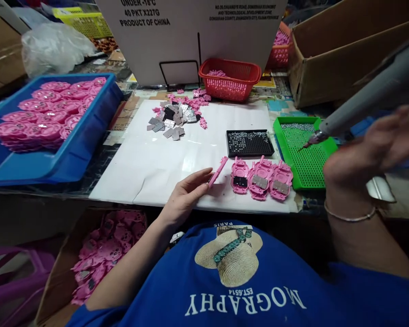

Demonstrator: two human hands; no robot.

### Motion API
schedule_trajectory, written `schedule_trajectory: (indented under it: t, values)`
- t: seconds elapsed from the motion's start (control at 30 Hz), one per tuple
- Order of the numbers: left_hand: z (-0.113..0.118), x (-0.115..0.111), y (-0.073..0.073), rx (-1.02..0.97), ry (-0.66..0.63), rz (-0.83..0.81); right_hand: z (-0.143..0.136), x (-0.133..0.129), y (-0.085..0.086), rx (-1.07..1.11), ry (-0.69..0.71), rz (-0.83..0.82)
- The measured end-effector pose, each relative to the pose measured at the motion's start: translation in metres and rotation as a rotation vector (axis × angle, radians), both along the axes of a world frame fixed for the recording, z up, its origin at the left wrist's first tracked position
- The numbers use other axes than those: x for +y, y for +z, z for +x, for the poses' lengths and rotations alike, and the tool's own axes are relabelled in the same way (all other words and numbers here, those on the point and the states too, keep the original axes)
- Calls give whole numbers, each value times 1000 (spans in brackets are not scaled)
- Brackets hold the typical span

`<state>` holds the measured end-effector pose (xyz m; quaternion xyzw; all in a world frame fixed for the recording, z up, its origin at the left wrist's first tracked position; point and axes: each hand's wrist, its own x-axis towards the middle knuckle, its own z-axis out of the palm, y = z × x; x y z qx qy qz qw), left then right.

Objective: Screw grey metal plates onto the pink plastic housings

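Note:
My left hand (187, 193) pinches a pink plastic part (218, 171), held edge-on above the white sheet (163, 168). At the right, my right hand (371, 150) is blurred, with its fingers stretched out beside a grey screwdriver (361, 88). The tool's tip points down over a green perforated tray (305, 154) with small screws. Three pink housings stand side by side: one with a black plate (240, 175), two with grey plates (260, 175) (281, 179). Behind them lies a black screw tray (250, 143).
Grey plates (175, 119) and small pink parts lie at the sheet's back. Beyond is a red basket (230, 79). A blue tray (51, 170) of pink parts stands left, a cardboard box (347, 63) back right. Below left, another box (57, 281) holds pink pieces.

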<state>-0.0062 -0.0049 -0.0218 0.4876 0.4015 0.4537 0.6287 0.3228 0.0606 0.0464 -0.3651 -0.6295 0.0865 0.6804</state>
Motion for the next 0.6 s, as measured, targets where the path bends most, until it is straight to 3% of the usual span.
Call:
schedule_trajectory:
  t: [0.07,0.1,0.13,0.23,0.4,0.5,0.6]
  values:
    - [-1,0,-1,-64,7,-15,-7,-22,-10,-56,-228,305]
    - [-2,-1,-2,-73,9,1,-14,-34,-16,-136,-271,372]
    - [-2,-1,-3,-70,10,29,-22,-45,-22,-246,-254,347]
    - [-1,-5,-6,-44,-2,142,-48,-75,-38,-489,4,-3]
    - [5,-8,-8,116,-61,449,-82,-93,-49,-340,279,-390]
    - [9,-8,-9,327,-85,769,-95,-87,-47,-228,313,-477]
    - [11,-9,-9,458,-80,970,-104,-81,-43,-267,214,-400]
